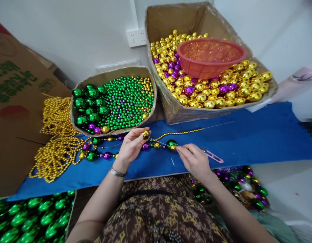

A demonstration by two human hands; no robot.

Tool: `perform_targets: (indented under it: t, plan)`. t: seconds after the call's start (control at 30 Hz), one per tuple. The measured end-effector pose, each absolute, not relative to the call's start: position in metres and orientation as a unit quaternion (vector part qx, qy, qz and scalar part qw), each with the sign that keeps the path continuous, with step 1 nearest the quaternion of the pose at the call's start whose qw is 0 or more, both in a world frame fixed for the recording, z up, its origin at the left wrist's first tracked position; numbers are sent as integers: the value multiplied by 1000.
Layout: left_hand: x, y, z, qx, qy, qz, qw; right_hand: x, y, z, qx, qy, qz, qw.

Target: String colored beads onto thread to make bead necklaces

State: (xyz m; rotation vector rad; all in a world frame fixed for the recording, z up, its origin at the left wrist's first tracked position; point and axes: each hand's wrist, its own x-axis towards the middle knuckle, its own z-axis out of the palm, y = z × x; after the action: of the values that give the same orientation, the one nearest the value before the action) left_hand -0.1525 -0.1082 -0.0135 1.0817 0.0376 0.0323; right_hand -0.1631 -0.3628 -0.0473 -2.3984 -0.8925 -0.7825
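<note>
My left hand (pixel 132 147) pinches a shiny gold bead (pixel 146 134) between thumb and fingertips. A thin pale string (pixel 162 141) runs from that bead to my right hand (pixel 193 158), whose fingers are closed on its end. Just under the string lies a strand of mixed beads, with a large green bead (pixel 171 144), a purple bead (pixel 145 146) and gold ones. A row of small gold beads (pixel 180 132) on a thread stretches behind my hands. Beside my right hand rests a pink-handled tool (pixel 215 157), its tip partly hidden.
A carton of green beads (pixel 125 101) and a bigger carton of gold beads (pixel 209 103), holding a red plastic basket (pixel 211 59), stand at the back of the blue table cover (pixel 259 135). Gold bead strings (pixel 54 155) are heaped at left. Large green beads (pixel 31 216) sit below.
</note>
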Motion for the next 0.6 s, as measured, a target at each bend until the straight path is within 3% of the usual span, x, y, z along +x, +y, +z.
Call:
perform_targets:
  t: [0.33, 0.43, 0.53, 0.6]
  plan:
    - [-152, -118, 0, 566, 4, 68, 822, -147, -381, -43, -900, -247, -228, 277]
    - [-158, -146, -10, 630, -40, -64, 773, -140, -394, -44, -903, -213, -210, 308]
    - [-168, -190, -27, 699, -165, -229, 657, -136, -401, -40, -900, -204, -203, 327]
    - [-171, -220, -39, 724, -267, -228, 594, -135, -402, -37, -899, -206, -198, 333]
